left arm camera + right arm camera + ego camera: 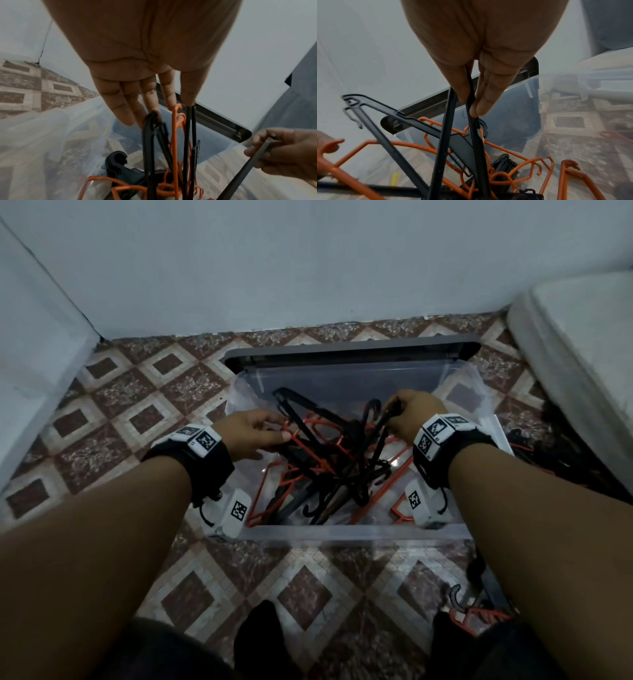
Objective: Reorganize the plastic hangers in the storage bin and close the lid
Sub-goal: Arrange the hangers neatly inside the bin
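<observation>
Hangers (329, 460), black and orange, lie tangled in the clear storage bin (356, 533) on the tiled floor (144, 392), its grey lid (349, 350) standing open against the wall behind. My left hand (250, 433) pinches an orange hanger (308, 429) at the heap's left edge while my right hand (411, 412) has thumb and fingers clamped on a black hanger's bars (453, 121). I judge the hooks interlocked: pulling either hand away would likely drag neighbours over the rim, and any left proud would stop the lid seating.
</observation>
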`<state>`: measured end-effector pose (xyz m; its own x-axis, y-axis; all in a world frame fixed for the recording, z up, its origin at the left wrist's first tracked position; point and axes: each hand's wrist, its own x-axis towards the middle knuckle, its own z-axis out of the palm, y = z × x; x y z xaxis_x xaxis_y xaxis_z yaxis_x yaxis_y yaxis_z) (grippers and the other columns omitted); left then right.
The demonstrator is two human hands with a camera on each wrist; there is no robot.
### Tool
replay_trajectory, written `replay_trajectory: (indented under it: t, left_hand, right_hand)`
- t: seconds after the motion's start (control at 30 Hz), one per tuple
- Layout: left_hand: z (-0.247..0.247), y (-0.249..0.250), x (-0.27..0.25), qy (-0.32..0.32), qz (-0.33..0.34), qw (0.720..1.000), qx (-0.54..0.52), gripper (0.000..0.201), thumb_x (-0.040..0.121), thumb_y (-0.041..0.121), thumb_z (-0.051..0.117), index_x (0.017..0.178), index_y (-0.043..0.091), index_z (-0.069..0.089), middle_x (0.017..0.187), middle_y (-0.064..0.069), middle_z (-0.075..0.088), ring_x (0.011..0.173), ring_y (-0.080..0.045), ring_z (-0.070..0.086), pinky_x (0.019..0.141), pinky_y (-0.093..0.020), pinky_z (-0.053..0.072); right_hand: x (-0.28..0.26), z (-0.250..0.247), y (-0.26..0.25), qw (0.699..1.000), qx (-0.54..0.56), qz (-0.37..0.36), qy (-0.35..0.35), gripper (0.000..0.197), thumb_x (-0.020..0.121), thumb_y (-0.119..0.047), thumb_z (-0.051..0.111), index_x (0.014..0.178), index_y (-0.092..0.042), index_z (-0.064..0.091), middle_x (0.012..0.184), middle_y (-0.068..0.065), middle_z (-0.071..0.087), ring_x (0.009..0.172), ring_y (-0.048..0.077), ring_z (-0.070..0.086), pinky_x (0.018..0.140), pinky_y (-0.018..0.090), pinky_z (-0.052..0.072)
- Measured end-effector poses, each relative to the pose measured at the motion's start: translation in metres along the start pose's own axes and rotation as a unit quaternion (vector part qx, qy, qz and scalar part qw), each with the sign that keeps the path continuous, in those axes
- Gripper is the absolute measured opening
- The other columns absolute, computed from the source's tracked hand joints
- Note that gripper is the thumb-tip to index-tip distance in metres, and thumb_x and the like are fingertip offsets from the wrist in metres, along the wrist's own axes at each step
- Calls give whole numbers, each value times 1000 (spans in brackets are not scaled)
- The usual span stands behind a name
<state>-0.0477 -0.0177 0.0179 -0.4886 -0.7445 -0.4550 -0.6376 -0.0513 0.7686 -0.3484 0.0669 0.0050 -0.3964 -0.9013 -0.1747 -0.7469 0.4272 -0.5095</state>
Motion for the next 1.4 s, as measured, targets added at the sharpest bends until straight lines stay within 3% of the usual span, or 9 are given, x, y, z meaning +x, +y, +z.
replay_trajectory:
  t: [0.17, 0.33, 0.57, 0.7, 0.97, 1.03, 1.1, 1.27, 1.4]
  left_hand:
    - [-10, -9, 2, 82, -14, 987, 141, 17, 90, 40, 65, 103, 30, 69, 98, 2, 72, 89, -17, 69, 79, -38, 60]
    - [-10, -21, 8, 39, -65, 934, 350, 19, 85, 43, 67, 93, 26, 71, 93, 1, 70, 79, -15, 62, 69, -28, 51]
    - [5, -31, 10, -80, -102, 834, 537, 56, 69, 74, 64, 89, 22, 61, 80, 2, 59, 74, -20, 58, 65, -30, 45]
    - [33, -47, 10, -169, -173, 788, 566, 55, 57, 77, 69, 65, 24, 58, 77, 2, 66, 81, -24, 66, 86, -40, 55]
    - [48, -38, 7, -138, -199, 765, 597, 55, 64, 69, 71, 92, 23, 69, 75, 5, 63, 78, -20, 64, 79, -34, 54]
    - [44, -35, 8, -155, -201, 778, 575, 48, 68, 56, 75, 101, 20, 71, 82, 5, 65, 80, -21, 64, 81, -36, 56]
    - [43, -25, 5, -174, -201, 747, 609, 38, 75, 48, 73, 102, 22, 71, 99, -1, 69, 91, -23, 66, 88, -39, 55]
    - [24, 33, 6, -45, -69, 783, 617, 12, 94, 22, 60, 101, 14, 65, 121, -17, 65, 97, -25, 61, 85, -32, 47]
    - [-11, 92, -9, 158, 60, 784, 597, 24, 86, 32, 62, 84, 9, 68, 78, -10, 62, 66, -27, 54, 60, -30, 44]
  right_hand:
    - [-3, -3, 0, 1000, 0, 16, -13, 32, 82, -12, 70, 110, -25, 61, 109, 6, 68, 87, 23, 62, 74, 30, 51]
    - [-16, -23, -13, 999, -48, 17, -2, 51, 89, -14, 61, 137, -24, 47, 130, 11, 59, 89, 28, 61, 67, 28, 45]
    - [-47, -75, -42, 991, 51, -61, 112, 34, 90, -6, 51, 118, -22, 64, 112, 3, 67, 90, 17, 58, 75, 22, 42]
    - [-64, -84, -44, 980, 90, -79, 157, 26, 88, -14, 57, 110, -24, 65, 99, -3, 69, 89, 16, 62, 74, 21, 42]
    - [-65, -81, -34, 985, 84, -97, 118, 25, 92, -24, 61, 117, -24, 63, 110, -3, 65, 95, 15, 60, 75, 24, 43]
    - [-63, -82, -32, 987, 77, -97, 107, 25, 92, -25, 61, 117, -25, 63, 112, -4, 64, 96, 14, 59, 76, 24, 42]
    - [-62, -82, -31, 988, 75, -99, 96, 25, 93, -25, 60, 118, -25, 63, 113, -4, 64, 96, 14, 58, 78, 24, 42]
    - [-62, -86, -32, 986, 83, -108, 95, 23, 92, -24, 61, 115, -24, 65, 110, -4, 66, 94, 13, 58, 78, 22, 40]
    - [-66, -86, -32, 986, 90, -114, 85, 21, 92, -25, 62, 112, -25, 65, 108, -3, 66, 96, 15, 62, 73, 19, 42]
